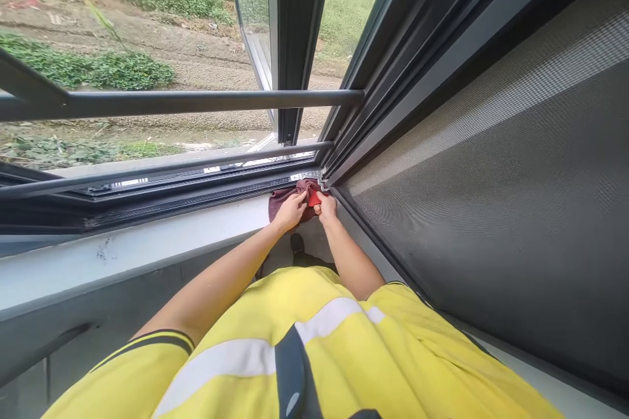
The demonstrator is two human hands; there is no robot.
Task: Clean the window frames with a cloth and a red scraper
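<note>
While both arms reach forward to the corner of the window frame (pixel 314 178), the left hand (pixel 289 210) lies pressed on a dark red cloth (pixel 280 200) on the white sill (pixel 147 245). The right hand (pixel 325 205) pinches a small red object (pixel 313 198) just beside the insect screen (pixel 491 196).

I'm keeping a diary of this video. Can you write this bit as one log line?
left hand: on dark red cloth | right hand: pinching red thing | place: window frame corner
</note>
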